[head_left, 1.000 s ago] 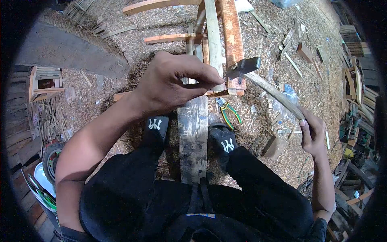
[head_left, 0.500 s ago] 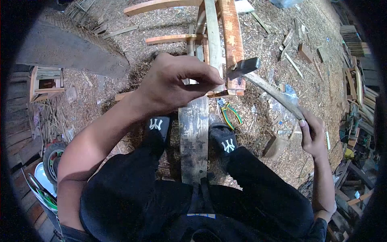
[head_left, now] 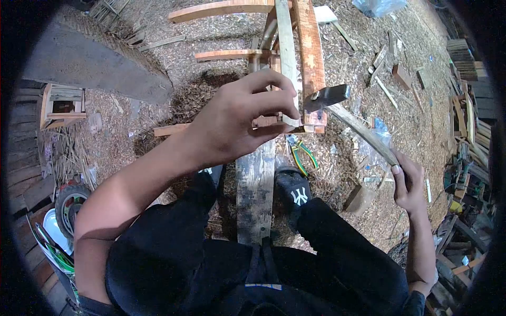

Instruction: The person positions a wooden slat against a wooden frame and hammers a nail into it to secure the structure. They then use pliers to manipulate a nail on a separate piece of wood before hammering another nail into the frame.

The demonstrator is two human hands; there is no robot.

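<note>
My right hand (head_left: 408, 181) grips the end of a hammer's wooden handle (head_left: 363, 132). The dark hammer head (head_left: 329, 98) is over the near end of a reddish-brown wooden beam (head_left: 312, 52), part of a wooden frame. Close to its left, my left hand (head_left: 250, 110) has its fingers curled about the near end of a pale wooden strip (head_left: 287, 47), which runs away from me alongside the beam. The thumb and fingertips are at the strip's cut end, partly covering it. Below that hand, a worn plank (head_left: 254, 195) extends between my legs.
Pliers with green and yellow handles (head_left: 304, 158) lie by my right shoe (head_left: 293, 192). Two curved wooden pieces (head_left: 226, 8) stick out leftward from the frame. Wood offcuts (head_left: 401, 76) and shavings cover the ground. A thick grey post (head_left: 100, 63) stands at left.
My left hand has shifted slightly right and down, its fingers now spread more around the strip's end. The hammer head has moved slightly right and down; my right hand still holds the handle.
</note>
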